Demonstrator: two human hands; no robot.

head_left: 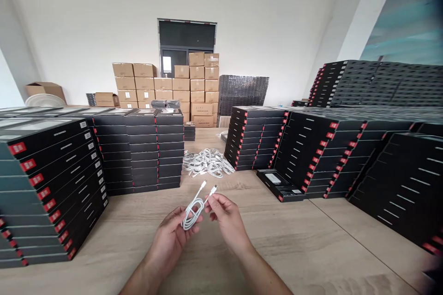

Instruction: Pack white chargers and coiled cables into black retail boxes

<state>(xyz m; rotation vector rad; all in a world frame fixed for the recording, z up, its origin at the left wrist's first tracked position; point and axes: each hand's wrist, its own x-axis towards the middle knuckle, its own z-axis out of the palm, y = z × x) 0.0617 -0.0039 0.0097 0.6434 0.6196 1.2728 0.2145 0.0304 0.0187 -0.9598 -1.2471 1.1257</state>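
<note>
A coiled white charging cable (pixel 192 215) is held above the wooden table. My left hand (pixel 173 228) is closed around the coil, with the thumb on top and the fingers behind it. My right hand (pixel 223 212) pinches the same cable just below one of its plugs. Both plug ends point up and away from me, side by side and a little apart. Beyond my hands lies a tangled heap of white cables (pixel 209 162) on the table. To the right of the heap is an opened black box (pixel 281 189) with a white item inside.
Tall stacks of black boxes with red corners stand on the left (pixel 62 184) and the right (pixel 311 152), flanking the wooden table (pixel 138 221). Cardboard cartons (pixel 169 90) are piled against the back wall, beside a dark stack of trays (pixel 242 92).
</note>
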